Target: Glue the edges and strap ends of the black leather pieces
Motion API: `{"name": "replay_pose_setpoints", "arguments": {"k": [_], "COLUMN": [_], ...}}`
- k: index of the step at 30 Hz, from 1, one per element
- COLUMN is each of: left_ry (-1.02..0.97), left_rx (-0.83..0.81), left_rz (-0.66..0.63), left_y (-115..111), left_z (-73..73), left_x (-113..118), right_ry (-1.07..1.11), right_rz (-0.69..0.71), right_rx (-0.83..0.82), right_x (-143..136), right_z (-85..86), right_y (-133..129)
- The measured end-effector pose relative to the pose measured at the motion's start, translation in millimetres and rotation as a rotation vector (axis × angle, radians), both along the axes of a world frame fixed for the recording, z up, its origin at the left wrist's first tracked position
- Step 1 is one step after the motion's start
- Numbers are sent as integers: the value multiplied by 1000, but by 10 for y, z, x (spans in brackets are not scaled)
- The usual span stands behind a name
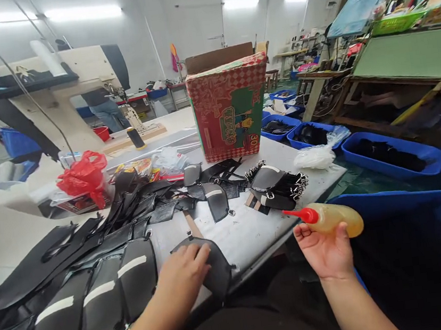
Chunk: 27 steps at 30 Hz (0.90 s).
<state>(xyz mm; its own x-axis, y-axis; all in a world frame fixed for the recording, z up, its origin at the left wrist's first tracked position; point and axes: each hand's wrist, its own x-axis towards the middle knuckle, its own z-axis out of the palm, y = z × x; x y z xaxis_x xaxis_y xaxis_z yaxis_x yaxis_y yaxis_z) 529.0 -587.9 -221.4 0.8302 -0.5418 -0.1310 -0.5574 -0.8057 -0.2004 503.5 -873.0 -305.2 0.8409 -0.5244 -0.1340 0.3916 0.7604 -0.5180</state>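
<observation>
My left hand point(187, 268) rests on a black leather piece point(216, 272) with small metal rings at the table's front edge; its fingers are bent over the piece's upper left part. Held in my right hand point(327, 251) is a squeeze bottle point(337, 219) of yellowish liquid, tilted on its side with its red nozzle pointing left. Left of my left hand, several black pieces point(137, 271) with pale strips lie in an overlapping row. Farther back lie a similar single piece point(217, 202) and a stack of pieces point(269, 177) with metal hardware.
A red checkered carton point(230, 113) stands at the table's back. A sewing machine point(84, 69), a thread spool point(136, 138) and a red plastic bag point(85, 176) are at the left. Blue bins point(391, 152) with black items stand at the right. A person's legs point(108, 116) show behind the machine.
</observation>
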Motion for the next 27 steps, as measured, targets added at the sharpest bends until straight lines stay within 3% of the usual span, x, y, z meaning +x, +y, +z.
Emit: {"name": "replay_pose_setpoints", "arguments": {"k": [5,9,13,18,23,27], "left_ry": [-217,-180,-112,-72,-45,-25], "left_rx": [-97,-174,-165,-231,-236,-257], "left_rz": [32,-77,-85,-77,-70,-60], "left_y": [352,425,460,559,597,597], "left_z": [-80,-227,-294,-311,-351,-367], "left_x": [119,58,-20,-45,-42,-44], "right_ry": [49,71,64,46,63,78], "right_rz": [111,189,217,278,369,351], "right_rx": [-104,-259,-428,-600,-663,-673], "right_x": [1,-2,25,99,142,164], "right_z": [46,43,-3,-103,-86,-147], "right_y": [288,567,773,865,918,910]}}
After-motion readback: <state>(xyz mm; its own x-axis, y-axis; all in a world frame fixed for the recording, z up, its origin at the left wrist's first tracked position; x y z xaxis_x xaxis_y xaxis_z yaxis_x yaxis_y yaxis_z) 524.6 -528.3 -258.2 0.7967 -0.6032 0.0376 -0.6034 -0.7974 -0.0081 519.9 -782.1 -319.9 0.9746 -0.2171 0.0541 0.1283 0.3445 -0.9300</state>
